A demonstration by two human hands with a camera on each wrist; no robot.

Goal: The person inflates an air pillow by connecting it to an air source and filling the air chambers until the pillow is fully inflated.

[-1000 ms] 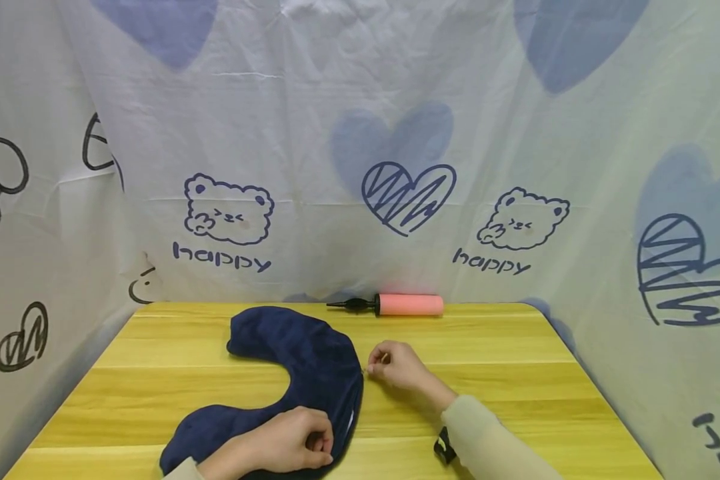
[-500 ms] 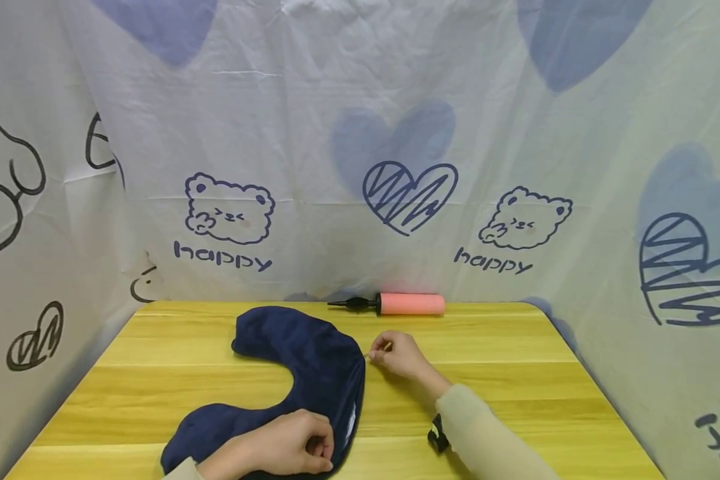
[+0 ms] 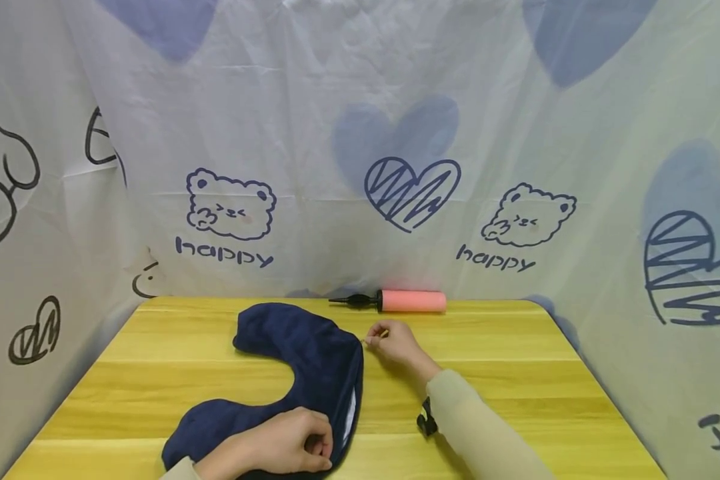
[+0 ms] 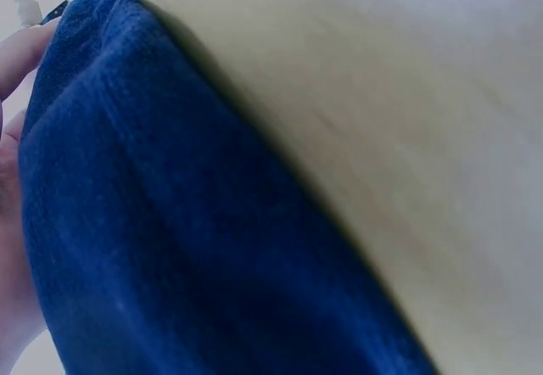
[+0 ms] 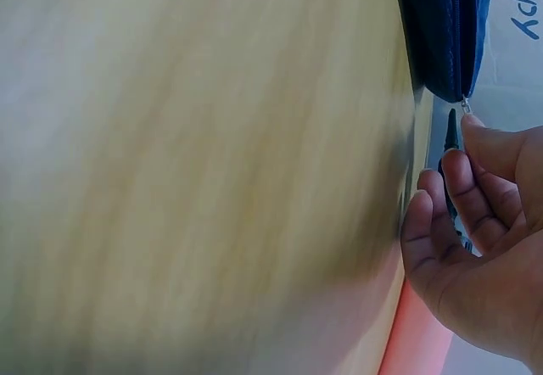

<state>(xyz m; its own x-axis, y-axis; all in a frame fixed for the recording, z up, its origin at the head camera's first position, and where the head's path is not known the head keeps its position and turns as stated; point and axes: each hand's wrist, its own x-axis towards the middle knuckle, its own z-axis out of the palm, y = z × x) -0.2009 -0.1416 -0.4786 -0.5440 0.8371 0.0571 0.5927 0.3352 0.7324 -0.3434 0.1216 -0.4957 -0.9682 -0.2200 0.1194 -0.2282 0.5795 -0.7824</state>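
A navy U-shaped neck pillow (image 3: 321, 363) lies on the table, its curved outer side to the right. Along that side runs a zipper (image 5: 456, 36), parted over its nearer stretch so that a white inside (image 3: 350, 413) shows. My right hand (image 3: 397, 343) pinches the small metal zipper pull (image 5: 466, 105) between thumb and forefinger at the pillow's far right; its other fingers curl loosely. Near the front, my left hand (image 3: 288, 437) holds the pillow's near outer edge with bent fingers. Blue fabric (image 4: 170, 188) hides most of that hand in the left wrist view.
A pink hand pump (image 3: 413, 301) with a black nozzle lies at the table's back edge, beyond my right hand. Yellow wood-grain tabletop (image 3: 510, 393) stretches to the right. Printed white cloth (image 3: 312, 153) hangs behind and at both sides.
My right hand has moved away from me along the pillow's outer edge with the zipper pull. More of the white inside shows behind it. My left hand has stayed in place.
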